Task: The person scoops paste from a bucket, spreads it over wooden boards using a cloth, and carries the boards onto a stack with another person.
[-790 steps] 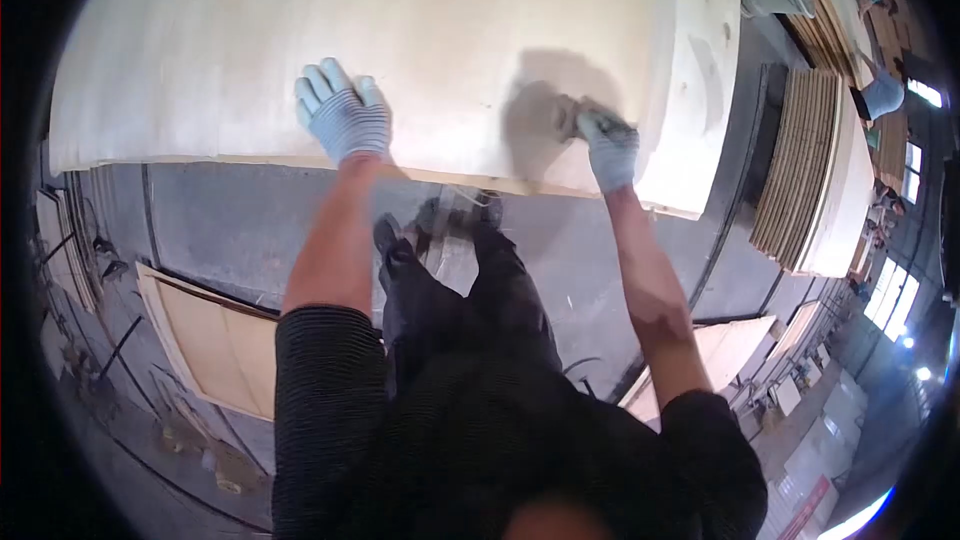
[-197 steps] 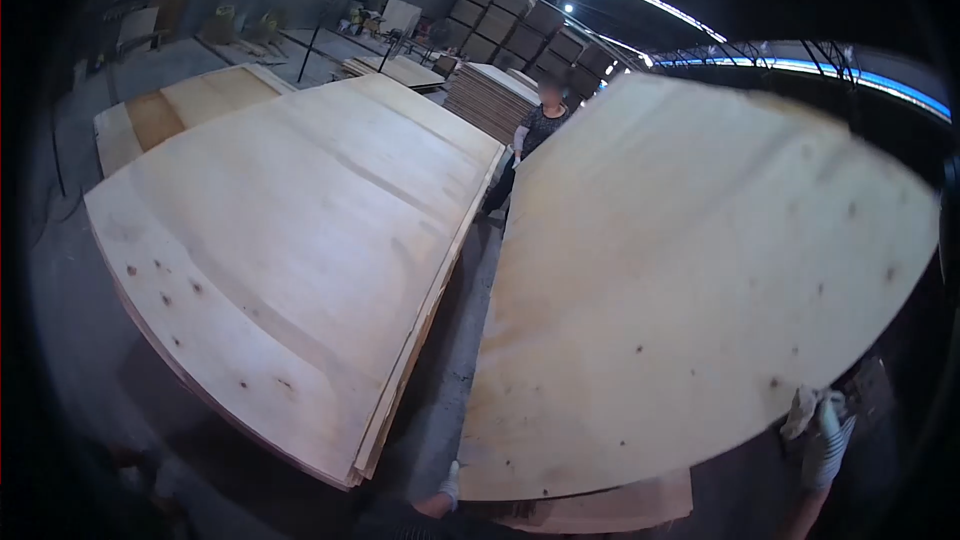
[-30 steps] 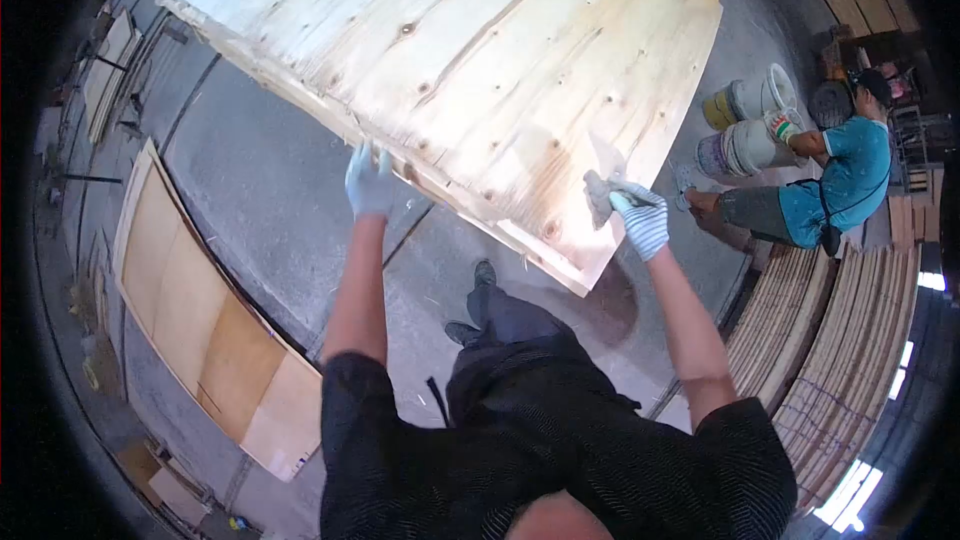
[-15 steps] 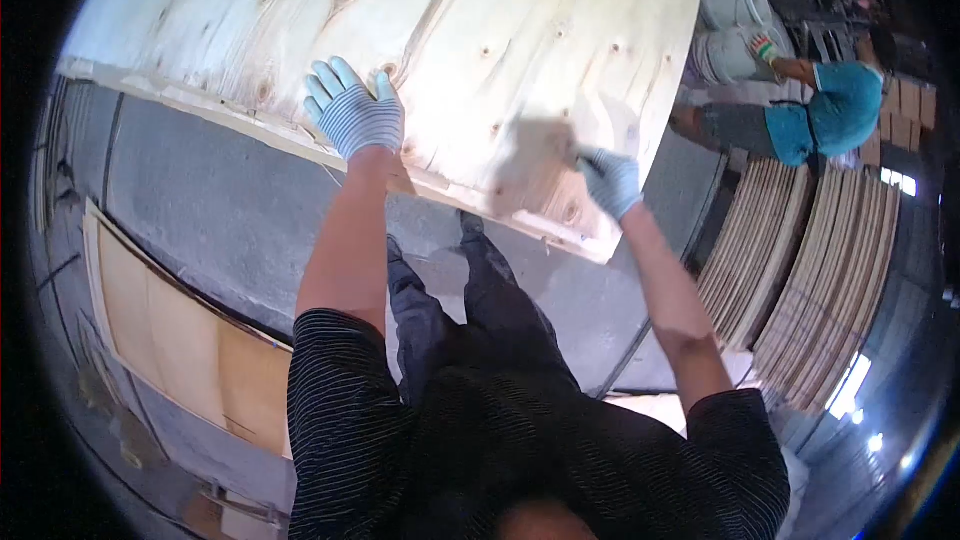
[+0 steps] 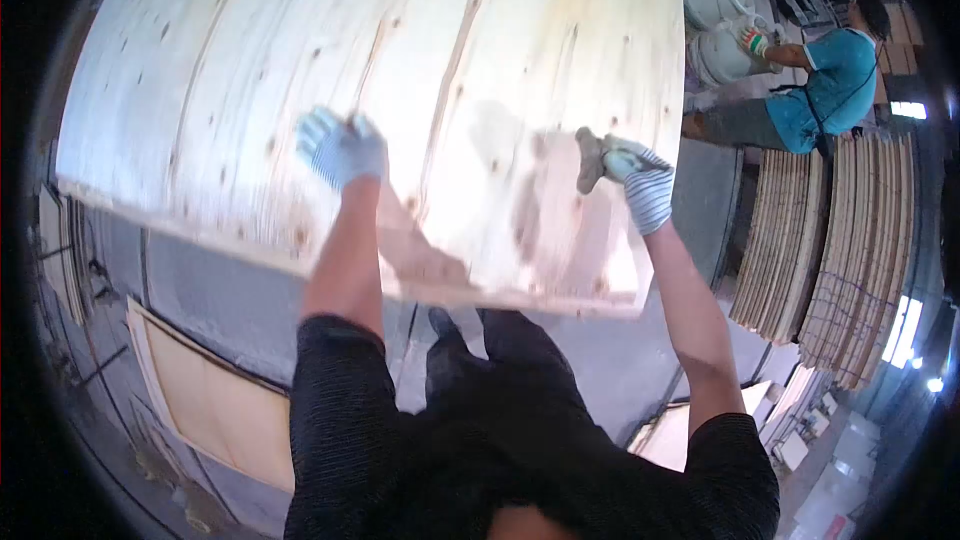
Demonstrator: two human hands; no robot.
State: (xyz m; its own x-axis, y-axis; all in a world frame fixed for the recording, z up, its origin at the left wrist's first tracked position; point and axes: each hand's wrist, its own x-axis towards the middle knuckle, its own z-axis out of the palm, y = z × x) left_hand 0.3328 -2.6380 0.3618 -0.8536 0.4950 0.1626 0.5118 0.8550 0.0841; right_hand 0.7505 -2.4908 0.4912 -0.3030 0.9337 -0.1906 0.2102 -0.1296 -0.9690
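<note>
A large pale plywood sheet (image 5: 500,60) with knots and dark grain lines spreads out in front of me. My left hand (image 5: 342,148), in a striped white-blue glove, is over the sheet with its fingers spread; motion blurs it, so contact is uncertain. Near the sheet's right edge my gloved right hand (image 5: 640,175) is closed round a grey-brown hand tool (image 5: 592,160) with a broad end. The tool's exact kind is unclear. Its shadow falls on the wood beside it.
A co-worker in a teal shirt (image 5: 830,80) bends at the right beside white buckets (image 5: 722,50). Stacks of boards (image 5: 860,250) stand behind that person. A wood panel (image 5: 215,390) lies at lower left on the grey floor (image 5: 225,270).
My left hand has lifted or slid farther in from the sheet's near edge. My right hand has moved slightly right, and the tool in it now shows clearly. The view has shifted.
</note>
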